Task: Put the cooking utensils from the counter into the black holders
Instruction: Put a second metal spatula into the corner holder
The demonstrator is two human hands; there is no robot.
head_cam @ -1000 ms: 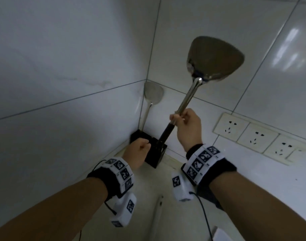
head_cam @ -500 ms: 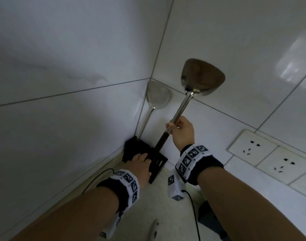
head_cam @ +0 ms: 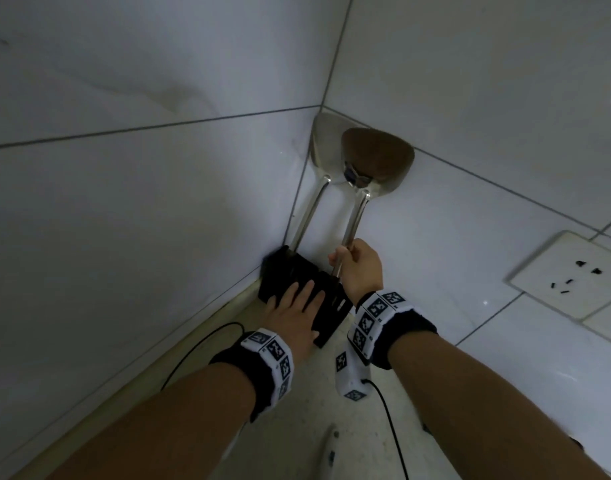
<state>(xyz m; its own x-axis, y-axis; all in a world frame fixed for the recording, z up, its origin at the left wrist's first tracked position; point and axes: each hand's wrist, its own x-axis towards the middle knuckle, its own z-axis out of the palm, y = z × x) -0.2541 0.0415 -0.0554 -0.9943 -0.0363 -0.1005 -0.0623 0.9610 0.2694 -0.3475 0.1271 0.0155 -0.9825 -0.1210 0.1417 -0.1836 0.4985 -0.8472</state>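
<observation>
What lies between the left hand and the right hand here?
In the head view, part of the black holder lies between the left hand and right hand, which grips a spatula.

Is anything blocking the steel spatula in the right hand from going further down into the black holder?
Nothing visible does. The right hand grips the shiny steel spatula, its handle already inside the black slotted holder. The left hand lies flat on the holder's front, clear of that slot.
</observation>
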